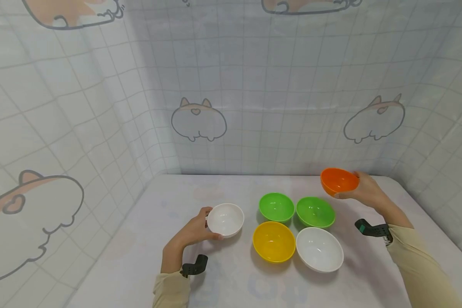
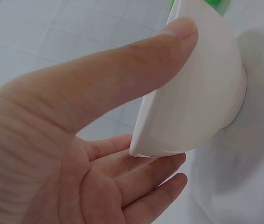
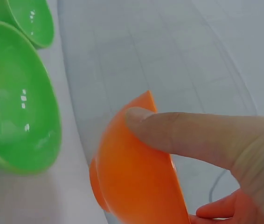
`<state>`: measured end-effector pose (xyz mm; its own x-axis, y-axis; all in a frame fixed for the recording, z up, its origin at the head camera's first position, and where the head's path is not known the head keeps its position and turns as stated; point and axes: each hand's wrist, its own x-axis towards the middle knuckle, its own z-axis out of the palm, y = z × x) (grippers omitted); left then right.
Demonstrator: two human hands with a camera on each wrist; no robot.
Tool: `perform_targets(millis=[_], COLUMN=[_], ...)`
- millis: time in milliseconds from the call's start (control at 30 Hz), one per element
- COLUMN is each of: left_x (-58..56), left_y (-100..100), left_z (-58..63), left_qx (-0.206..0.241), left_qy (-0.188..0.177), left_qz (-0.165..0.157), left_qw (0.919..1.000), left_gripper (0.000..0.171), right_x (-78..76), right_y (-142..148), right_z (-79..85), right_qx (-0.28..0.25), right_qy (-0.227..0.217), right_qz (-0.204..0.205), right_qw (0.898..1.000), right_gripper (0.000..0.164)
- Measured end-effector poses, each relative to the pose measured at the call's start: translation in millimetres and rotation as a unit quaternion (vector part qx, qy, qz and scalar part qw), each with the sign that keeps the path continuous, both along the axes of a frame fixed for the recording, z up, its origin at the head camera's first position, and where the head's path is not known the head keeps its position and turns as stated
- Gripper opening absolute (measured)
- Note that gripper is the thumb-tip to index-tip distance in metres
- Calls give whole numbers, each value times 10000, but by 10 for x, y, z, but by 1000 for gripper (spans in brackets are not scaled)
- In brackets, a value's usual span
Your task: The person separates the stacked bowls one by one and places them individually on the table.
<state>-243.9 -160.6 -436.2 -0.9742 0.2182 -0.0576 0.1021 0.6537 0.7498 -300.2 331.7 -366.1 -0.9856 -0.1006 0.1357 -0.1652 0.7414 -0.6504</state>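
Observation:
At the left of the group, my left hand [image 1: 195,229] grips a small white bowl [image 1: 226,220] by its side. In the left wrist view the thumb [image 2: 181,35] presses the bowl's outer wall, with the fingers [image 2: 155,179] on the opposite side. Toward the back right, my right hand [image 1: 363,192] holds an orange bowl [image 1: 336,182], tilted, near the table's far edge. Its thumb [image 3: 146,123] lies along the orange wall in the right wrist view, while the fingers are partly hidden behind the rim.
Between the hands stand two green bowls [image 1: 276,207] side by side, with a yellow bowl [image 1: 274,242] and a second white bowl [image 1: 319,249] in front of them. A white cloth covers the table [image 1: 138,256]. Gridded sheeting [image 1: 250,107] with cartoon animals hangs behind and at both sides.

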Motion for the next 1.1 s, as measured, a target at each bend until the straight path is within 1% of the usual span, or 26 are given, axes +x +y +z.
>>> perform_targets(millis=[167,267,367,533,867,1100], left_x=[-3,0,3,5,-5,-10], left_y=[1,0,1,4,-11,-13], left_z=[-1,5,11,14,-11,-28], left_qx=[-2,33,69,59,108,94], left_qy=[0,-7,-12,-11,34,36], left_qz=[2,0,6,-2,-61,-43], left_qw=[10000,10000,10000,10000,9999,9999], left_gripper=[101,101,102,102,101,101], right_x=[49,86,116,154,212,236], right_y=[117,166,214,299,361,334], right_z=[-33,-63,-97,-149,-304,-418], right_qx=[-6,-50,-10,215,234,253], right_qy=[215,246,76,-288,-459,-597], right_qz=[46,91,51,-150,-151,-286], right_qw=[9998,9996,10000,9992,9986,9975], right_gripper=[85,84,87,97,101,101])
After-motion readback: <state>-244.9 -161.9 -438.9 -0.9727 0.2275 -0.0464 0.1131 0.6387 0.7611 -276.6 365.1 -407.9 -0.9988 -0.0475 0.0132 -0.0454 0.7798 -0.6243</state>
